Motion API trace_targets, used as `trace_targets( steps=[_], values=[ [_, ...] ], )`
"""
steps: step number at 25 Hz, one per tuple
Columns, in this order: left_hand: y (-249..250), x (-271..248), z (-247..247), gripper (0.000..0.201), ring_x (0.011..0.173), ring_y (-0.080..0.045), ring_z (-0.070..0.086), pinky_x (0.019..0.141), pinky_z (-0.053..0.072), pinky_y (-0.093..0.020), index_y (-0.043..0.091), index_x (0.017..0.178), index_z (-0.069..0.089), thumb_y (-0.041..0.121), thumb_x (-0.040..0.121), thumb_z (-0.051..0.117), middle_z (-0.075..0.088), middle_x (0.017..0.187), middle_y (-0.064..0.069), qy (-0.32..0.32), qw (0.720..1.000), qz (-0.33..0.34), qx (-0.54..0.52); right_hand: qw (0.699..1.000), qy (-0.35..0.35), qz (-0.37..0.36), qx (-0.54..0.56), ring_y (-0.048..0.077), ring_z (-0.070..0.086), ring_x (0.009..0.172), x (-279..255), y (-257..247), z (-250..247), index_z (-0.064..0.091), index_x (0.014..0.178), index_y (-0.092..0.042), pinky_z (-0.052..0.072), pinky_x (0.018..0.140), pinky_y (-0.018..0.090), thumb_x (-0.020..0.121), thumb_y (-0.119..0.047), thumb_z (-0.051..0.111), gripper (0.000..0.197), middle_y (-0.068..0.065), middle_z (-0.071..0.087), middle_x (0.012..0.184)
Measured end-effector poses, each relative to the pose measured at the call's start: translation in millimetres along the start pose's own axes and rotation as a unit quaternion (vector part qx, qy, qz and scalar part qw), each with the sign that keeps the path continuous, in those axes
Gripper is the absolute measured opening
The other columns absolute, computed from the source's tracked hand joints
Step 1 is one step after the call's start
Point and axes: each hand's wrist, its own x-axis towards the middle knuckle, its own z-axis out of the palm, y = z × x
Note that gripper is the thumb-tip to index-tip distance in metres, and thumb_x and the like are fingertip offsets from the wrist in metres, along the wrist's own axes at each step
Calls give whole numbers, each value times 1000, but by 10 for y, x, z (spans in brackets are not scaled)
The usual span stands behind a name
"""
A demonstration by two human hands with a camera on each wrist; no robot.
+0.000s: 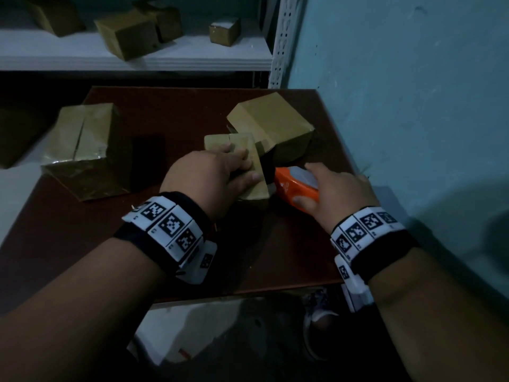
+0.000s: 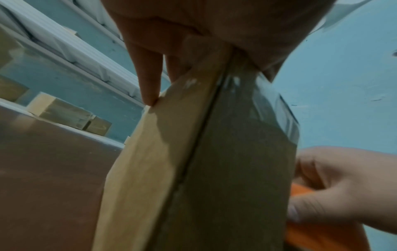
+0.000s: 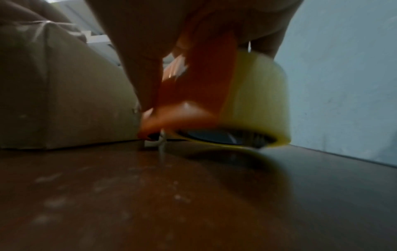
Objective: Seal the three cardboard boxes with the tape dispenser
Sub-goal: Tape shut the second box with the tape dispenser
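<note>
A small cardboard box (image 1: 248, 166) sits mid-table, and my left hand (image 1: 217, 168) grips its top, fingers over the flaps and thumb on the near right edge. The left wrist view shows its flap seam (image 2: 201, 135) with clear tape (image 2: 285, 118) over the far edge. My right hand (image 1: 330, 186) holds the orange tape dispenser (image 1: 292, 188) against the box's right side, low to the table. Its yellowish tape roll (image 3: 257, 101) hovers just above the tabletop. A larger box (image 1: 82, 150) stands at the left, another box (image 1: 272, 125) lies tilted behind.
The brown table (image 1: 261, 257) ends close to a blue wall (image 1: 413, 92) on the right. A white shelf (image 1: 137, 56) behind holds several more cardboard boxes (image 1: 126, 34). A shoe (image 1: 316, 312) shows on the floor below the table's near edge.
</note>
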Motion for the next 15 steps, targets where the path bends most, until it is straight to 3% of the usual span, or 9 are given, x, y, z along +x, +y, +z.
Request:
trace_targets(
  steps=[2, 4, 7, 9, 11, 15],
  values=[
    [3, -16, 5, 45, 152, -9, 36, 121, 38, -46, 27, 141, 64, 48, 104, 50, 52, 155, 12, 10, 1000, 6, -1, 999, -17, 7, -46, 32, 59, 119, -35, -33, -1, 40, 152, -37, 42, 100, 49, 92, -72, 56, 71, 4, 65, 131],
    [10, -39, -35, 59, 152, -10, 35, 122, 37, -47, 28, 146, 59, 61, 101, 40, 49, 158, 11, 0, 1000, -4, -8, 998, 31, 11, -54, 32, 54, 117, -48, -32, -63, 48, 148, -43, 42, 97, 48, 96, -70, 49, 59, 6, 60, 126],
    [35, -88, -106, 108, 158, -8, 20, 127, 28, -45, 30, 156, 45, 95, 70, 41, 34, 167, 14, -71, 997, 3, 36, 975, 128, -43, 176, 22, 63, 101, -120, -11, -136, 72, 121, -36, 53, 87, 44, 102, -58, 46, 39, -1, 68, 106],
    [59, -104, -104, 115, 159, -8, 13, 129, 20, -40, 31, 160, 38, 90, 64, 61, 25, 170, 15, -88, 994, -1, 62, 939, 92, -62, 325, 10, 68, 78, -172, -70, -121, 75, 101, -33, 55, 75, 39, 101, -58, 47, 37, -8, 73, 85],
    [68, -109, -73, 111, 159, -8, 12, 128, 17, -36, 31, 160, 38, 78, 67, 75, 24, 171, 14, -71, 996, -9, 61, 914, 15, -67, 399, 6, 64, 61, -224, -183, -27, 73, 93, -30, 53, 66, 36, 101, -57, 51, 35, -5, 72, 75],
    [60, -130, -21, 108, 158, -9, 14, 128, 20, -38, 28, 159, 40, 73, 69, 80, 27, 170, 12, -39, 998, -7, 57, 882, -28, -90, 462, 18, 65, 60, -222, -305, 196, 66, 89, -26, 57, 71, 49, 104, -46, 58, 26, 0, 69, 71]
  ],
)
